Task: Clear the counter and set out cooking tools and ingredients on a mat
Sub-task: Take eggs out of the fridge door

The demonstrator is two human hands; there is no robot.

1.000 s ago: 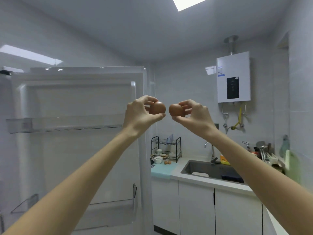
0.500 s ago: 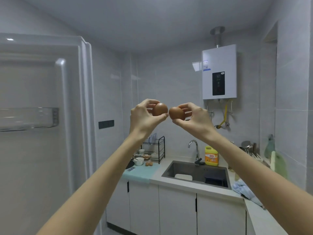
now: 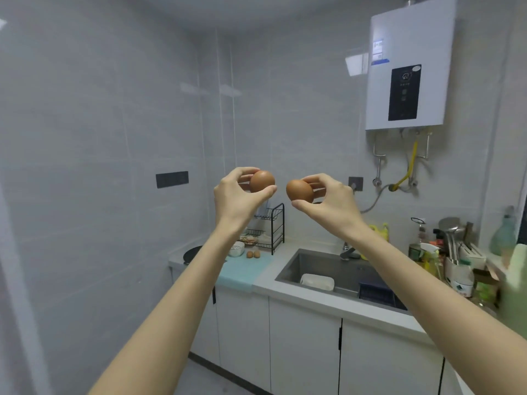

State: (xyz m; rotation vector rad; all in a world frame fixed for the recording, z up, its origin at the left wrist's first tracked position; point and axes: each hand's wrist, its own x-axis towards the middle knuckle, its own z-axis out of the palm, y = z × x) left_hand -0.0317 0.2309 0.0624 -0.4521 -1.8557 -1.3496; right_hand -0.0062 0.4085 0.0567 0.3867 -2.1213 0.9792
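Both left egg (image 3: pixel 261 181) and right egg (image 3: pixel 299 191) stay pinched, now farther apart.

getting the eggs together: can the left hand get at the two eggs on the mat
Probably not yet: the left hand pinches a brown egg and hovers well short of the two eggs on the mat.

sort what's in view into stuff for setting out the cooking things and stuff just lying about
For the job: left egg in the left hand; right egg in the right hand; blue mat on the counter; two eggs on it; white bowl beside them.
Lying about: water heater; wire rack; sink; yellow bottle.
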